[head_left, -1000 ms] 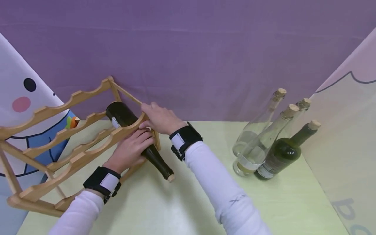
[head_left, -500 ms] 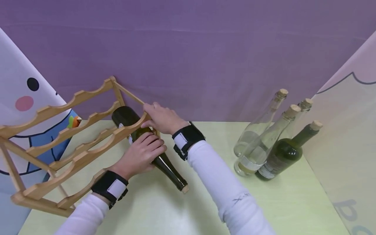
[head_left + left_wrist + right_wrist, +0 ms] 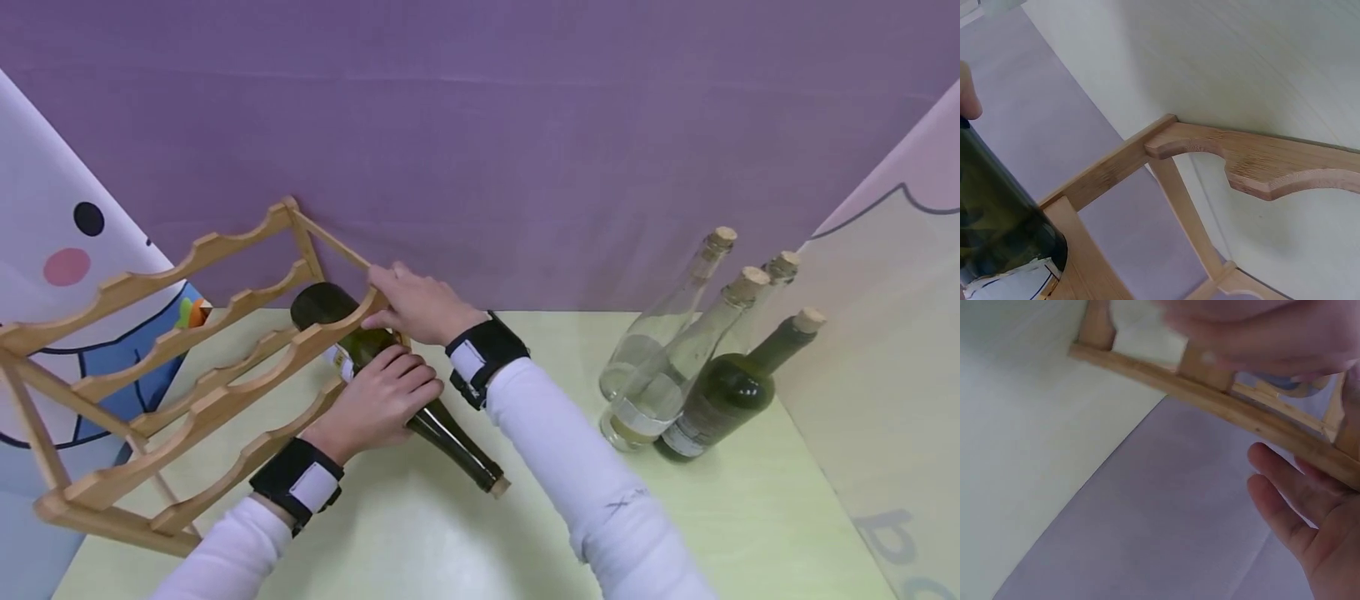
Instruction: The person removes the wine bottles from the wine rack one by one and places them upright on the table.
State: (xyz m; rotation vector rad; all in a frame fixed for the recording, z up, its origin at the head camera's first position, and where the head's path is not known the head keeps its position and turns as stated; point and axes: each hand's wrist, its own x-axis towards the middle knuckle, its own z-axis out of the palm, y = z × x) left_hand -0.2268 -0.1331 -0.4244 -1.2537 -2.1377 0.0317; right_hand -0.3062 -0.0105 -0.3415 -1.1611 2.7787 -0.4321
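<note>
A corked dark green wine bottle (image 3: 453,442) slants through the top row of a wooden wine rack (image 3: 213,406). Its base is inside the frame, and its neck points out to the front right. My left hand (image 3: 382,400) grips the bottle's body from above, just outside the front rail. In the left wrist view, the bottle (image 3: 997,194) shows part of a white label beside the wood. My right hand (image 3: 423,304) holds the rack's upper right front corner, thumb at the front rail. In the right wrist view, some fingers of the right hand (image 3: 1329,537) extend below the bar.
Several corked bottles stand together on the table's right side: clear ones (image 3: 645,408) and a green one (image 3: 720,400). A purple backdrop (image 3: 525,167) rises behind the pale table (image 3: 450,550). Printed panels flank it, the left one (image 3: 45,308) close behind the rack.
My left hand has drawn the bottle out toward the front right, so more of it lies outside the rack. My right hand stays on the rack's corner.
</note>
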